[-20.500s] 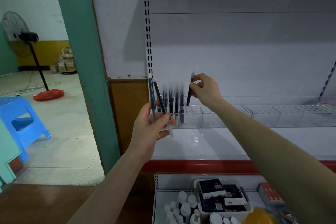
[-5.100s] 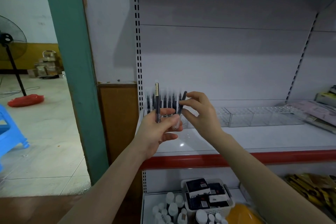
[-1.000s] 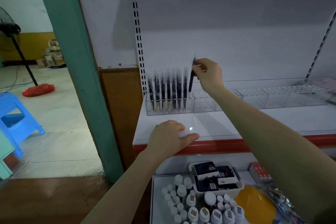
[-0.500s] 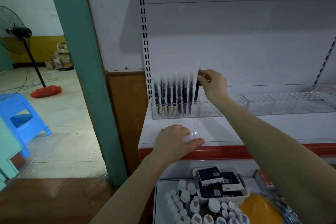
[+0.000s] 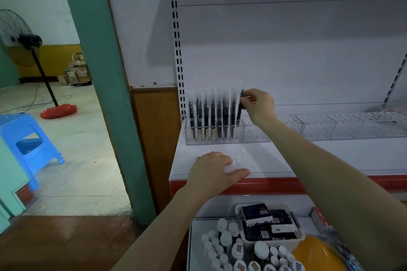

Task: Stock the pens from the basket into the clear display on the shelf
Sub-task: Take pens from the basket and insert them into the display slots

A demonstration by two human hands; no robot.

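My right hand (image 5: 258, 103) pinches a pen (image 5: 240, 105) entering the display (image 5: 253, 134); left hand (image 5: 213, 171) rests flat, holding nothing; most slots rightward stay unfilled.

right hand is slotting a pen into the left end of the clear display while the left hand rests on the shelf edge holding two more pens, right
Not quite. In the head view the left hand rests on the shelf edge but holds no pens. The rest stands: the right hand pinches a pen going into the left end of the clear display.

Right hand (image 5: 259, 104) reaches forward in a pinching grip; left hand (image 5: 214, 172) rests flat, fingers relaxed.
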